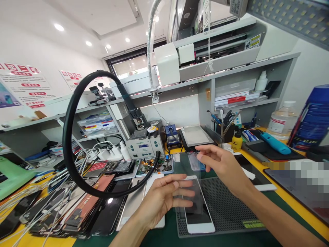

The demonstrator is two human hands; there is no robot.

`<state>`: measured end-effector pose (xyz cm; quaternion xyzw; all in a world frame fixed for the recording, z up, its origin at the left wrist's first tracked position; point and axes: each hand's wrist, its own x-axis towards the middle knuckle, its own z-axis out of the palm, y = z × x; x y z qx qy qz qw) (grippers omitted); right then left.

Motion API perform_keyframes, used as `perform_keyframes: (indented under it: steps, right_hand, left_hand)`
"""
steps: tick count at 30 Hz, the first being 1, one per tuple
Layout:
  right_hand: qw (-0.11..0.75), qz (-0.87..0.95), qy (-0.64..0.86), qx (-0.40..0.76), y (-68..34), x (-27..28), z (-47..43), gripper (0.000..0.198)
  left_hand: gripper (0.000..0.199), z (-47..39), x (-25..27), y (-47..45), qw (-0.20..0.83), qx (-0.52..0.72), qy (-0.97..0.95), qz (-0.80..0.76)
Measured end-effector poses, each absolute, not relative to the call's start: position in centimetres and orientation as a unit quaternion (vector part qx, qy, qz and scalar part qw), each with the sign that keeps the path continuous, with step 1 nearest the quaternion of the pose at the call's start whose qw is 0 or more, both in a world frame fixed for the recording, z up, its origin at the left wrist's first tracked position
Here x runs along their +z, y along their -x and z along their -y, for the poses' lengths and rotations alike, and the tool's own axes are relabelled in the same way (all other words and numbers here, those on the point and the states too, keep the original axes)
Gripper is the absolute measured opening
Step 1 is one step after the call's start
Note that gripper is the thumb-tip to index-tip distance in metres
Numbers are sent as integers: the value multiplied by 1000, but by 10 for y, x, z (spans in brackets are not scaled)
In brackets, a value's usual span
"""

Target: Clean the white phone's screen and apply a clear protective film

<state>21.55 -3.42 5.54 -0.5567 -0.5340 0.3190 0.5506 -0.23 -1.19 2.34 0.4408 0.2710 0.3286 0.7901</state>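
Fingers of my left hand (164,199) pinch the near edge of a clear screen protector (187,178), and my right hand (222,164) grips its far end, so the sheet hangs just above the white phone (197,212). The phone lies face up on the grey mat (226,209) at the desk's (288,195) front edge, long axis running away from me, same as the sheet. Left hand's closer to it.

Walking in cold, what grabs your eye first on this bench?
Two hands, the left hand and right hand, hold a clear sheet over a white phone on a grey mat. Left of them a black hose loops above a pile of phones.
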Motion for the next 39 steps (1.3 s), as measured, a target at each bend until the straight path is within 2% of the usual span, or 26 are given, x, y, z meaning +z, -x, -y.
perform_keyframes:
  steps: [4, 9, 39]
  right_hand:
    - [520, 524, 513, 438, -215, 59, 34, 35]
    - [528, 501, 475, 495, -211, 56, 34, 29]
    - [489, 534, 506, 468, -206, 55, 34, 32]
  left_hand:
    - [28, 12, 24, 2, 791, 330, -443, -265]
    - [27, 13, 24, 2, 793, 329, -444, -257]
    - [27, 12, 25, 5, 809, 323, -428, -240]
